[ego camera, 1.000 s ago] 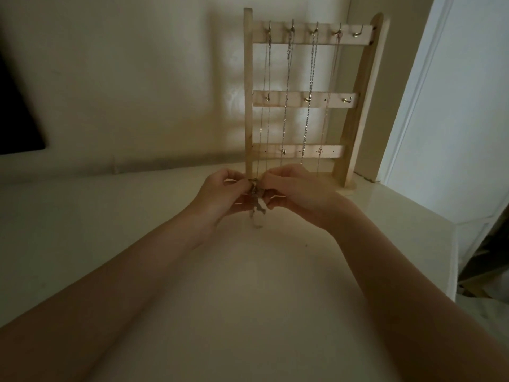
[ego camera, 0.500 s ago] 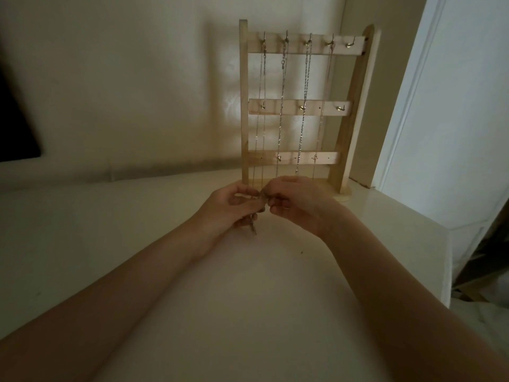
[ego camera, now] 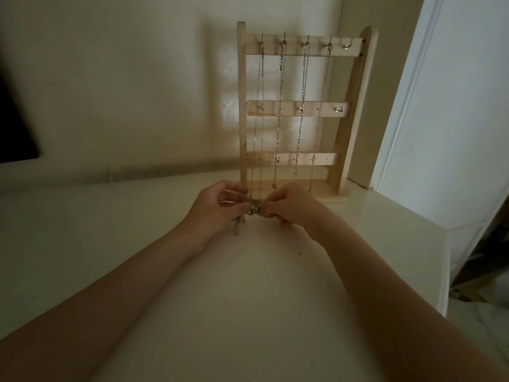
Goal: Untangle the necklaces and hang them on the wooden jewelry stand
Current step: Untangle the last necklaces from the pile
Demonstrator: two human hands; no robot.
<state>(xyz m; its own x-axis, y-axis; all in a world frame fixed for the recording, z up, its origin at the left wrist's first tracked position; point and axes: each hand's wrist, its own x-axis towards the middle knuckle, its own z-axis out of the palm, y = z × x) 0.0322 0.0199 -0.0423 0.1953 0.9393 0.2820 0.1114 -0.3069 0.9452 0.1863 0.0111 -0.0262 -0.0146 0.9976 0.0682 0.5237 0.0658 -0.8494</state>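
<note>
Setting: Dim room, pale countertop (ego camera: 248, 312) running to a cream wall; a white door frame (ego camera: 413, 106) at three o'clock.
Stand: wooden jewelry stand (ego camera: 242, 106) upright at twelve o'clock against the wall, three cross rails with small hooks.
Hung chains: four necklaces (ego camera: 304, 78) drop from the top rail's hooks; the fifth hook (ego camera: 347, 46), at the right end, is bare.
Tangle: knotted chains (ego camera: 254, 209) held just above the counter, in front of the stand's base, loose ends trailing at seven o'clock.
Left hand: left hand (ego camera: 217, 208) pinches the knot, fingers curled, seemingly to anchor it.
Right hand: right hand (ego camera: 292, 206) pinches the other side, likely teasing a strand free.
Progress: judged well along, with knotted chain left to free.
</note>
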